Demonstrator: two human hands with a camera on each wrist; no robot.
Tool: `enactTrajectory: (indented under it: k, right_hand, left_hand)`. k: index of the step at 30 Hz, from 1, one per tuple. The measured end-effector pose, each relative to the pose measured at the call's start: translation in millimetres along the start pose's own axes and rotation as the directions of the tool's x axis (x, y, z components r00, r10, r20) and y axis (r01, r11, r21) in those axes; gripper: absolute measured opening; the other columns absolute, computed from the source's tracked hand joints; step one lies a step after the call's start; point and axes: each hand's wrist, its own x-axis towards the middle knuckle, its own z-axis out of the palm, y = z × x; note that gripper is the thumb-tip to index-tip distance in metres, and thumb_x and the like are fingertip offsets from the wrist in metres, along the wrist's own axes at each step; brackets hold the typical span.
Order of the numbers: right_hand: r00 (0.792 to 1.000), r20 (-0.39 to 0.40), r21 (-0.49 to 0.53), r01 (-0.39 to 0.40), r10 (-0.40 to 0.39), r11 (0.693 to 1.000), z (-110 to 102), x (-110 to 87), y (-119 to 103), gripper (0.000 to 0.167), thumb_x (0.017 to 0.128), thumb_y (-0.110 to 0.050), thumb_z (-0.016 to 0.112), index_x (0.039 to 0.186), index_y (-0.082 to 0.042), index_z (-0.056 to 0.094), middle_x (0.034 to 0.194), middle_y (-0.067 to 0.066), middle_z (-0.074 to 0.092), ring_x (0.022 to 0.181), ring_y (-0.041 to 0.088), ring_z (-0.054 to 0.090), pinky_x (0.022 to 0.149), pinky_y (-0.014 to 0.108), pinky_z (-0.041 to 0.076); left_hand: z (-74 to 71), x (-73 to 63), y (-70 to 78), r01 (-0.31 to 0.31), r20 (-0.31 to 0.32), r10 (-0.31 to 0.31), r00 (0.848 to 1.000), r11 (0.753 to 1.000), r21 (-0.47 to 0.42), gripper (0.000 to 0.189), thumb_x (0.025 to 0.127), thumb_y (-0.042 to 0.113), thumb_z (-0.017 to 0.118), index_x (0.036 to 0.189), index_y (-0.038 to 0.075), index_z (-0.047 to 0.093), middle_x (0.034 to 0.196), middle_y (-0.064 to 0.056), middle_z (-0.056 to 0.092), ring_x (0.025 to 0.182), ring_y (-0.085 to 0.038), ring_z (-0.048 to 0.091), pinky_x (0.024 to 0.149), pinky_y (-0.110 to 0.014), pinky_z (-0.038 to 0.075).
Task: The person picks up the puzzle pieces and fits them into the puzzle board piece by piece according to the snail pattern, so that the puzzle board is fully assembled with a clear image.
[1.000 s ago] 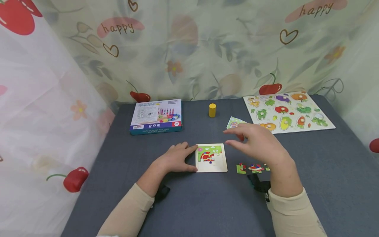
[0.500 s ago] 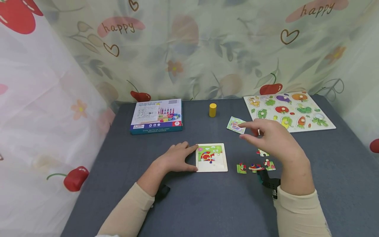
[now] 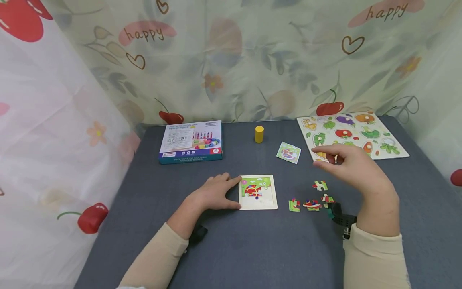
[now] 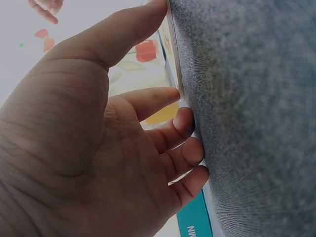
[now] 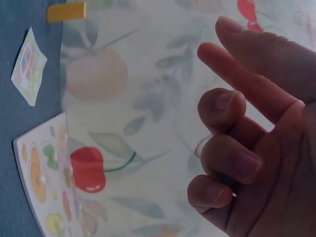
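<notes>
Thumb and forefinger spread wide, the left hand (image 3: 213, 195) touches the puzzle board (image 3: 266, 202) at its 9 o'clock edge, the right hand (image 3: 361, 174) hovers gripping nothing, thumb and forefinger slightly parted, and loose pieces (image 3: 312, 206) lie at the board's 3 o'clock

Soft light cast faint shadows on the table (image 3: 260, 249). Above it, the left hand (image 4: 118, 133) (backlit by pale brightness) looked dim.

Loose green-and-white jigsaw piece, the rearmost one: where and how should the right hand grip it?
From above, the right hand should probably pinch the green-and-white piece by opposite edges: it lies flat on the grey tabletop, apart from others.
</notes>
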Motion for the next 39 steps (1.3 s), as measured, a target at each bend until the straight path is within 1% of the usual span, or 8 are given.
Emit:
enactTrajectory:
  k: [7, 11, 17, 23, 27, 30, 34, 39]
  right_hand:
    - [0.991, 0.061, 0.021, -0.118, 0.117, 0.993, -4.8, -0.9, 24.7, 0.030, 0.096, -0.029, 0.075, 0.120, -0.011, 0.075, 0.085, 0.004, 0.052, 0.070, 0.017, 0.047, 0.065, 0.028, 0.040]
    - [0.971, 0.122, 0.022, -0.210, 0.206, 0.978, -4.3, 0.9, 38.0, 0.034, 0.095, -0.033, 0.075, 0.119, -0.009, 0.073, 0.089, 0.004, 0.053, 0.072, 0.017, 0.049, 0.067, 0.031, 0.041]
    - [0.939, 0.209, 0.085, -0.297, 0.274, 0.951, 0.0, 1.7, 59.7, 0.037, 0.096, -0.028, 0.075, 0.121, -0.001, 0.069, 0.088, 0.005, 0.053, 0.076, 0.015, 0.050, 0.069, 0.030, 0.042]
    - [0.905, 0.298, 0.124, -0.353, 0.304, 0.928, 7.1, 0.4, 82.6, 0.039, 0.097, -0.022, 0.073, 0.124, 0.004, 0.064, 0.085, 0.003, 0.052, 0.078, 0.013, 0.050, 0.072, 0.029, 0.042]
    - [0.878, 0.378, 0.185, -0.382, 0.293, 0.905, 14.1, 0.0, 96.5, 0.039, 0.096, -0.016, 0.071, 0.126, 0.008, 0.061, 0.083, 0.002, 0.055, 0.069, 0.012, 0.046, 0.064, 0.029, 0.040]
    - [0.852, 0.423, 0.204, -0.421, 0.308, 0.884, 20.2, 0.6, 104.6, 0.039, 0.095, -0.015, 0.071, 0.126, 0.006, 0.061, 0.083, 0.001, 0.057, 0.066, 0.013, 0.042, 0.059, 0.032, 0.036]
    - [0.823, 0.449, 0.169, -0.460, 0.347, 0.872, 28.0, 1.7, 110.3, 0.041, 0.093, -0.020, 0.075, 0.126, 0.002, 0.063, 0.085, -0.002, 0.059, 0.072, 0.016, 0.046, 0.063, 0.036, 0.037]
    - [0.815, 0.459, 0.165, -0.470, 0.354, 0.867, 32.2, 2.0, 111.6, 0.043, 0.091, -0.020, 0.078, 0.126, 0.000, 0.064, 0.080, -0.001, 0.055, 0.069, 0.017, 0.047, 0.061, 0.035, 0.037]
  left_hand:
    - [-0.4, 0.6, -0.2, -0.005, 0.001, 0.005, 1.000, 1.000, 0.008, 0.095, 0.083, 0.064, 0.074, 0.162, 0.028, 0.035, 0.128, -0.007, 0.050, 0.110, -0.022, 0.046, 0.091, -0.040, 0.039]
    - [-0.5, 0.6, 0.1, -0.007, -0.002, 0.007, 1.000, 1.000, 0.001, 0.095, 0.083, 0.064, 0.075, 0.162, 0.028, 0.035, 0.126, -0.006, 0.050, 0.109, -0.021, 0.045, 0.089, -0.039, 0.039]
    - [-1.1, -0.2, 0.7, -0.004, -0.004, 0.004, 1.000, 1.000, -0.004, 0.095, 0.083, 0.064, 0.075, 0.161, 0.028, 0.036, 0.128, -0.007, 0.050, 0.110, -0.022, 0.045, 0.090, -0.039, 0.039]
    - [-1.9, -0.5, 1.1, -0.001, 0.003, 0.001, 1.000, 1.000, -0.004, 0.094, 0.084, 0.063, 0.075, 0.162, 0.029, 0.035, 0.132, -0.009, 0.050, 0.113, -0.023, 0.046, 0.094, -0.042, 0.040]
    - [-2.3, -0.4, 1.5, 0.000, 0.005, 0.000, 1.000, 1.000, -0.013, 0.095, 0.083, 0.063, 0.075, 0.162, 0.028, 0.035, 0.132, -0.009, 0.050, 0.113, -0.024, 0.046, 0.094, -0.042, 0.040]
    - [-2.2, -0.1, 1.5, -0.002, 0.003, 0.002, 1.000, 1.000, -0.013, 0.095, 0.083, 0.063, 0.075, 0.162, 0.028, 0.035, 0.130, -0.008, 0.051, 0.111, -0.023, 0.046, 0.093, -0.042, 0.039]
    - [-2.2, -0.2, 1.2, -0.002, 0.002, 0.002, 1.000, 1.000, -0.005, 0.095, 0.084, 0.064, 0.075, 0.162, 0.028, 0.035, 0.130, -0.008, 0.050, 0.112, -0.023, 0.046, 0.093, -0.042, 0.039]
    - [-2.6, -0.5, 1.4, 0.003, 0.006, -0.003, 1.000, 1.000, -0.013, 0.094, 0.084, 0.064, 0.074, 0.162, 0.029, 0.034, 0.138, -0.010, 0.049, 0.117, -0.025, 0.046, 0.098, -0.045, 0.040]
